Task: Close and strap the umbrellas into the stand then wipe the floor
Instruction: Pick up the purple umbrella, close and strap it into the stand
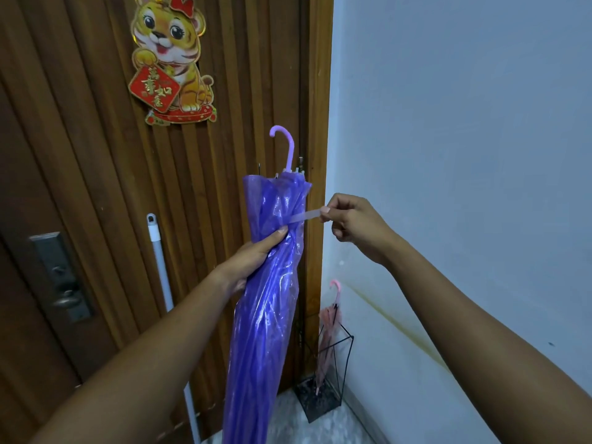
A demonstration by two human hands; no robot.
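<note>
Left hand grips closed purple umbrella; right hand fingers pinch strap, judged unfastened. Pink umbrella in stand, floor corner. Wiping outstanding.

Person's arms and grips, head view: all bare.
Bare left forearm and bare right forearm run uncovered along the whole length in frame, smooth-surfaced. Bare left grip and bare right grip: slender fingers, nails cut short, one thumbnail plainly seen on each. Knuckle creases show on the right grip.
</note>
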